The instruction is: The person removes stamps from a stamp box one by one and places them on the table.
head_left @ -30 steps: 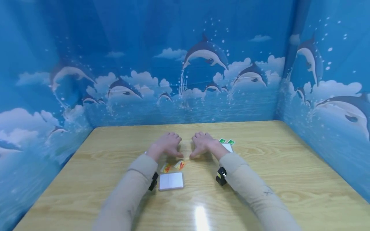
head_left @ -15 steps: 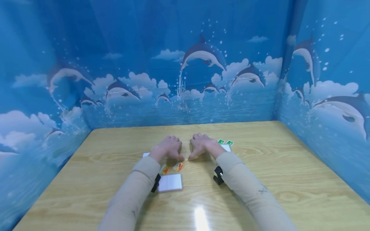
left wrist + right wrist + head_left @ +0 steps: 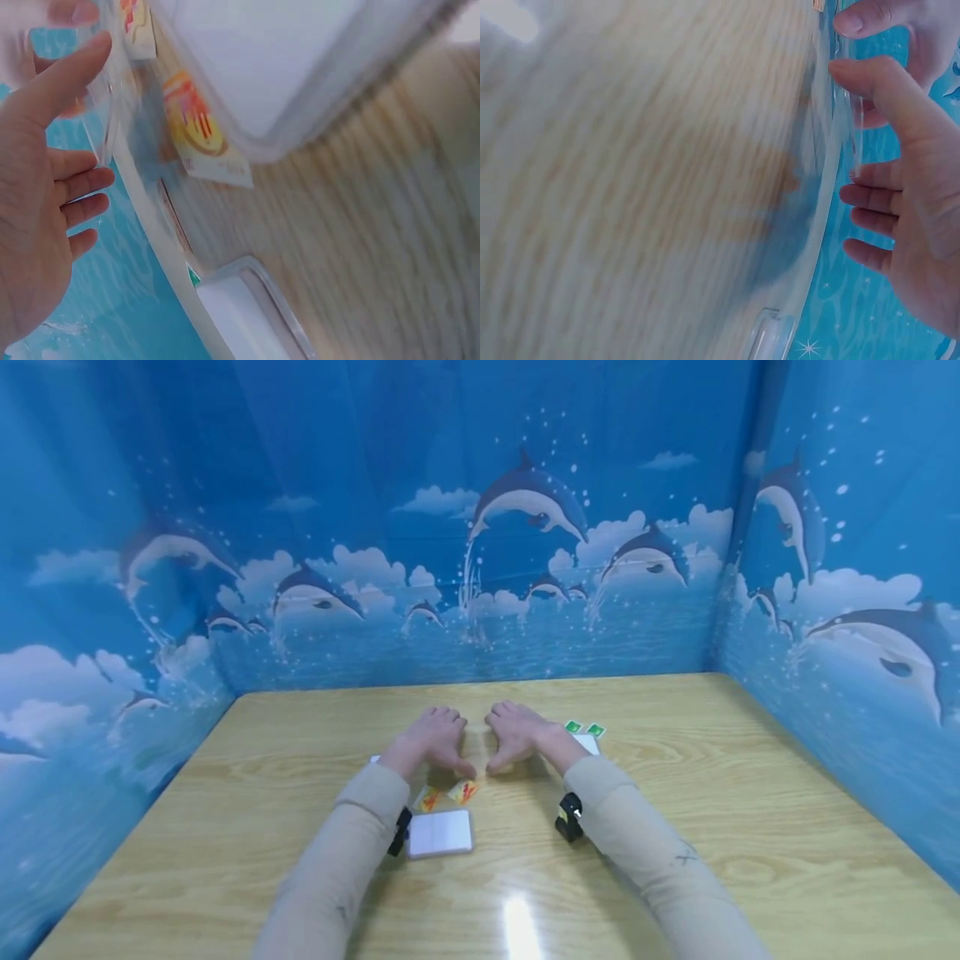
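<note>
Near the middle of the table, my left hand (image 3: 433,740) and right hand (image 3: 516,733) face each other, thumbs nearer me and fingers toward the back. Between them is a clear plastic piece (image 3: 847,112), thin-edged in both wrist views and mostly hidden from above. Thumb and fingertips of each hand lie at its edges. Close in front of the left thumb are two orange-and-yellow packets, one on the left (image 3: 427,798) and another on the right (image 3: 463,791). A flat white case with a clear rim (image 3: 440,834) lies nearest me, beside the left wrist.
Behind my right wrist lies another white case (image 3: 587,743), with two small green packets (image 3: 584,728) past it. A white corner (image 3: 374,759) shows beside the left wrist. Blue dolphin-print curtains (image 3: 480,635) border the back and sides of the wooden table (image 3: 675,793).
Both hands stay around the same spot, shifting only slightly; the right hand has edged a little to the left and back. The cases and packets lie as before.
</note>
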Demonstrator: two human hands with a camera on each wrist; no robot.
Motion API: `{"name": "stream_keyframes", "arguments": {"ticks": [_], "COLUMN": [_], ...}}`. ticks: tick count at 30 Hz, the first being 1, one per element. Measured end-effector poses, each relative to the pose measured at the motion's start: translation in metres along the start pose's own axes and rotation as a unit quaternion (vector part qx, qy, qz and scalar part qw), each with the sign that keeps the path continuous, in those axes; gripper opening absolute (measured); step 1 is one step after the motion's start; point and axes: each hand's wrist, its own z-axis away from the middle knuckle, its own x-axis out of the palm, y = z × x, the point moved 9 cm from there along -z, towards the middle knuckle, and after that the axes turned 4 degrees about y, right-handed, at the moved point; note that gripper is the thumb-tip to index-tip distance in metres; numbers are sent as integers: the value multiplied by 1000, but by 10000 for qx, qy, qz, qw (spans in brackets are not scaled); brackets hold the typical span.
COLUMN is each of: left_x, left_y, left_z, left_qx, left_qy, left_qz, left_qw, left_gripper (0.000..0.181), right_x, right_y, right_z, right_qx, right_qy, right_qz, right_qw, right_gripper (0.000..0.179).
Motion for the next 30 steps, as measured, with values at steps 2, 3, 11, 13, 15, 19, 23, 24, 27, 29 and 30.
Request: {"name": "stream_keyframes", "arguments": {"ticks": [2,3,11,13,15,19,23,24,27,29,30], "left_x": [-1,-1,-11,-13,-14,-17,-19,-19,-19,-19,-19], "left_y": [-3,-5,-15,-18,-20,-23,-31,-32,-38,-40,-42], "left_z": [3,4,16,18,20,24,31,33,39,43,44], "left_qx": [23,34,157,135,122,89,-31,-46,-81,-73,-92], "left_qy": [45,74,458,495,502,559,697,747,862,954,976], "left_qz": [-85,-100,-558,-660,-706,-657,-459,-404,-239,-160,-147], "left_qw": [10000,9999,9973,9965,9962,9962,9965,9964,9960,9953,9951], "left_gripper": [101,101,97,98,99,101,100,100,100,99,99], "right_x": [-3,-5,-15,-16,-17,-21,-27,-28,-29,-30,-30], "right_y": [-5,-7,-26,-29,-32,-36,-42,-44,-48,-51,-52], "right_z": [-2,-3,-8,-10,-12,-15,-17,-18,-19,-20,-20], "right_qx": [-111,-168,-273,-222,-187,-203,-297,-322,-374,-389,-383], "right_qy": [168,250,521,530,543,691,923,968,1050,1085,1076], "right_qz": [69,76,156,245,378,613,680,671,595,510,492], "right_qw": [9998,9995,9981,9980,9976,9955,9930,9925,9920,9920,9922], "right_gripper": [94,94,96,98,100,97,95,95,95,95,96]}}
